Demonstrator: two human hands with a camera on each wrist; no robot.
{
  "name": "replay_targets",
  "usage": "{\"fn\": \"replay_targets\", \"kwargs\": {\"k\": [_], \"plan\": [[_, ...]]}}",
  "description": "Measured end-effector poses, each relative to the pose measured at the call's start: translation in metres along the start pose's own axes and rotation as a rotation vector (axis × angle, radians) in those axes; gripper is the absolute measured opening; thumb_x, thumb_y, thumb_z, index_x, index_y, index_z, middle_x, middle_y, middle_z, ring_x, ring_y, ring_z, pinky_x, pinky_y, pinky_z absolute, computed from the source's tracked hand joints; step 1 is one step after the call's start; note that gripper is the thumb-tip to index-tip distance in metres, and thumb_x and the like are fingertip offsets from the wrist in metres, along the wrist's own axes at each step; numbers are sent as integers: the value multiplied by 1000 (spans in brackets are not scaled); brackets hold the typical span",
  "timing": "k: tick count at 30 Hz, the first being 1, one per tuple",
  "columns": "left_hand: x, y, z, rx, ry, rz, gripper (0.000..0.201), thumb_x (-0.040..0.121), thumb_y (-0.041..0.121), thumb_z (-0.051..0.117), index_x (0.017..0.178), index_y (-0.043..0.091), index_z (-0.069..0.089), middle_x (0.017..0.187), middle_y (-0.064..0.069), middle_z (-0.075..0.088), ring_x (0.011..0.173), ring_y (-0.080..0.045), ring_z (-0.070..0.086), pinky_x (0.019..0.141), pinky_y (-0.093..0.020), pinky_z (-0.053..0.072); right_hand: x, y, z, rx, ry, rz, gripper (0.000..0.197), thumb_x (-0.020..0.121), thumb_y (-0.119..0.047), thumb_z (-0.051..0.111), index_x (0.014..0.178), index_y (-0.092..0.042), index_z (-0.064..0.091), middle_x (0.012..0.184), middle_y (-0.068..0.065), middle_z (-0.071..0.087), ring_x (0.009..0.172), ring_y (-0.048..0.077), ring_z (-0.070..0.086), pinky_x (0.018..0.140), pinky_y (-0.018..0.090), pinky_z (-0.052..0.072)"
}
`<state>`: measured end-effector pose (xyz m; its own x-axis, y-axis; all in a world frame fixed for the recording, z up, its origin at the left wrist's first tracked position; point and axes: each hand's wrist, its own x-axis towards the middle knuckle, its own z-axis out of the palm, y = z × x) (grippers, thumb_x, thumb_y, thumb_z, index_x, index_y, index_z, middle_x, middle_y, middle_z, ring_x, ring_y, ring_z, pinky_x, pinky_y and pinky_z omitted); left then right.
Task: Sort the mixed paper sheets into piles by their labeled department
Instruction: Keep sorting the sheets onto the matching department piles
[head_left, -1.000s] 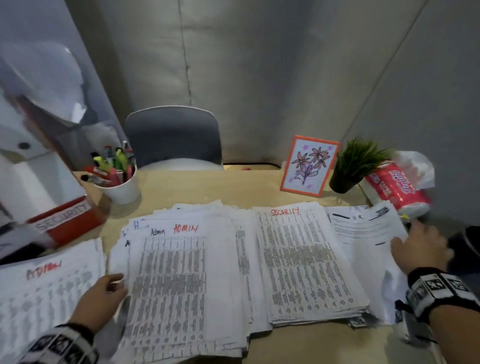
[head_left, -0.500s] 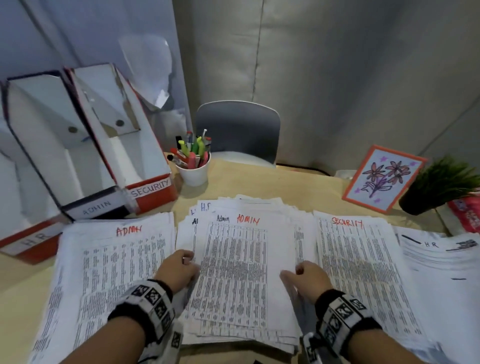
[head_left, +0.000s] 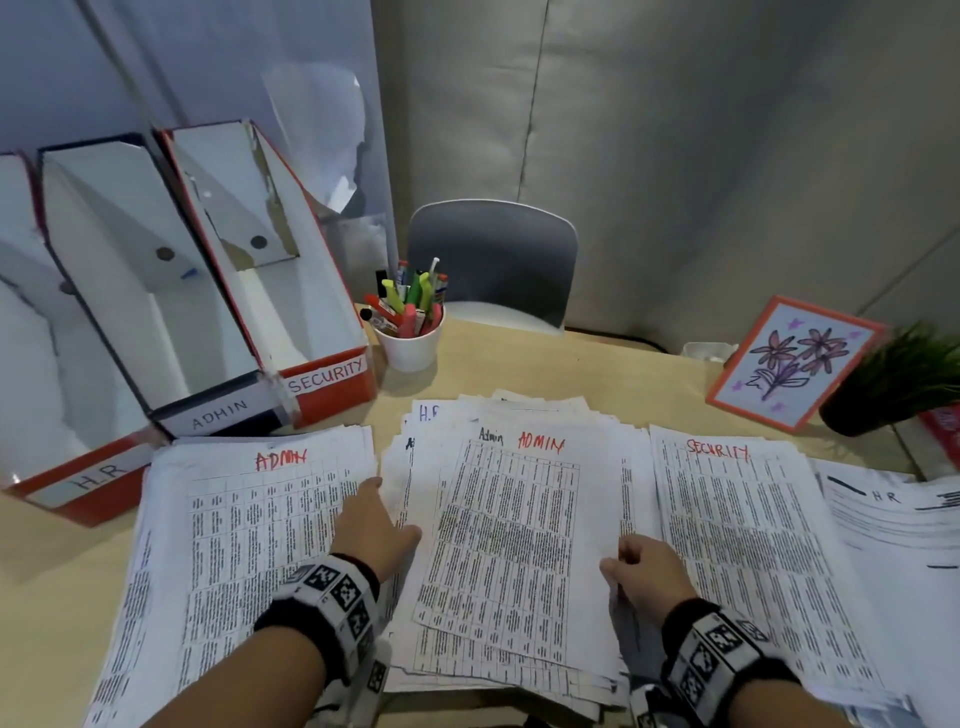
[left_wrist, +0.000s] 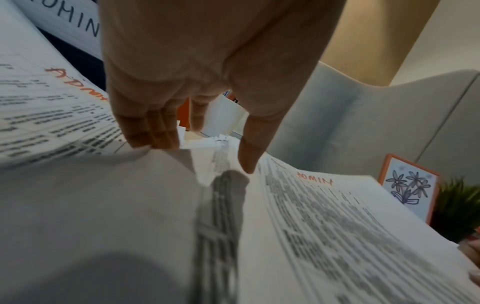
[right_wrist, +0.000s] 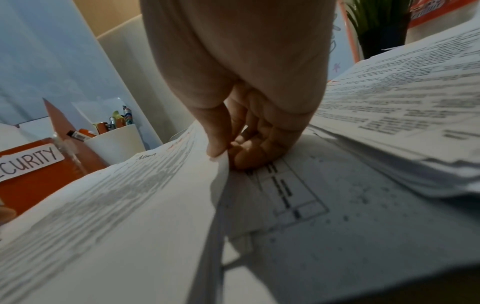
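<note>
A mixed stack (head_left: 447, 415) lies in the middle of the desk, its top sheet (head_left: 509, 540) marked "Admin ADMIN". To its left is the ADMIN pile (head_left: 244, 545); the SECURITY pile (head_left: 737, 545) and the HR pile (head_left: 893, 545) are to its right. My left hand (head_left: 379, 514) holds the top sheet's left edge (left_wrist: 298, 195): thumb (left_wrist: 249, 156) on top, fingers (left_wrist: 153, 131) at the side. My right hand (head_left: 639, 566) pinches the right edge (right_wrist: 155, 185) between thumb (right_wrist: 218, 144) and curled fingers.
Three file boxes stand at the back left, labelled SECURITY (head_left: 327, 371), ADMIN (head_left: 218, 413) and H.R (head_left: 98, 478). A white pen cup (head_left: 410, 343) is behind the stack. A flower card (head_left: 795, 364) and a potted plant (head_left: 904, 379) stand at the back right. Beyond the desk is a grey chair (head_left: 493, 260).
My right hand came off the HR pile and took the right edge of the top sheet. The left hand slid forward along its left edge. The head view swung left.
</note>
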<state>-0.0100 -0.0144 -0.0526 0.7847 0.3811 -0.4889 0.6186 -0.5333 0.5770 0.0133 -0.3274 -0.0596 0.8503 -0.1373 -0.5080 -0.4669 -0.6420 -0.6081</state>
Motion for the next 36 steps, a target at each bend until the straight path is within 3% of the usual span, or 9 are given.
{"fn": "replay_targets", "kwargs": {"k": [5, 9, 15, 18, 21, 24, 28, 32, 36], "plan": [[0, -2, -4, -262, 14, 15, 65, 72, 21, 80, 126, 21, 42, 106, -2, 57, 98, -21, 58, 85, -34, 46, 0, 5, -4, 18, -19, -27, 3, 81, -1, 58, 80, 1, 57, 71, 16, 56, 70, 24, 54, 67, 31, 44], [-1, -2, -4, -483, 58, -47, 59, 64, 16, 87, 109, 16, 48, 101, -4, 57, 93, -22, 56, 78, -32, 47, 6, 17, -7, 99, -35, 19, 34, 81, -5, 65, 114, -7, 58, 98, 11, 67, 93, 26, 63, 88, 35, 48], [-2, -11, -5, -466, 80, -11, 25, 64, 5, 84, 76, 14, 65, 87, -1, 63, 93, -25, 58, 81, -34, 46, -3, 15, -17, 186, -75, -4, 23, 80, 10, 54, 87, -9, 65, 75, 11, 68, 70, 28, 63, 65, 35, 51], [-2, -12, -4, -545, 34, -51, 25, 68, 7, 82, 87, 17, 71, 102, -1, 69, 103, -21, 62, 95, -36, 47, -3, 15, -16, 219, -101, 6, 18, 77, 11, 54, 80, -2, 66, 71, 19, 67, 65, 37, 61, 59, 41, 54], [-5, -6, -3, -535, -32, -61, 38, 76, 10, 78, 113, 7, 66, 115, -5, 63, 102, -16, 56, 85, -21, 43, -8, 15, -18, 276, -95, -15, 24, 78, 14, 60, 59, -1, 62, 54, -1, 59, 53, 16, 52, 47, 19, 41], [-4, 2, 0, -594, -77, -93, 33, 82, 2, 70, 114, -2, 63, 109, -9, 59, 87, -12, 55, 53, -5, 44, -14, 9, -22, 349, -132, -64, 30, 72, 24, 59, 55, -1, 63, 67, -1, 67, 56, 5, 64, 48, 11, 45], [-2, 12, 0, -651, -102, -230, 11, 81, 1, 71, 89, 5, 66, 95, -7, 62, 104, -28, 60, 86, -30, 54, -17, 5, -20, 410, -167, -91, 24, 72, 26, 59, 61, 4, 63, 82, 8, 68, 54, 2, 65, 47, 13, 46], [-6, 17, -1, -863, -204, -340, 29, 71, -19, 70, 97, -11, 62, 103, -15, 58, 103, -33, 58, 73, -36, 57, -15, 3, -17, 418, -167, -91, 25, 72, 25, 60, 60, 3, 64, 82, 6, 68, 56, 1, 66, 48, 13, 47], [3, 14, -5, -477, -174, -202, 24, 67, 11, 85, 76, 4, 64, 80, -4, 61, 76, -16, 55, 70, -28, 44, -12, 4, -13, 369, -148, -93, 26, 71, 21, 65, 56, 0, 67, 87, 8, 69, 70, 9, 66, 53, 10, 46]]}}
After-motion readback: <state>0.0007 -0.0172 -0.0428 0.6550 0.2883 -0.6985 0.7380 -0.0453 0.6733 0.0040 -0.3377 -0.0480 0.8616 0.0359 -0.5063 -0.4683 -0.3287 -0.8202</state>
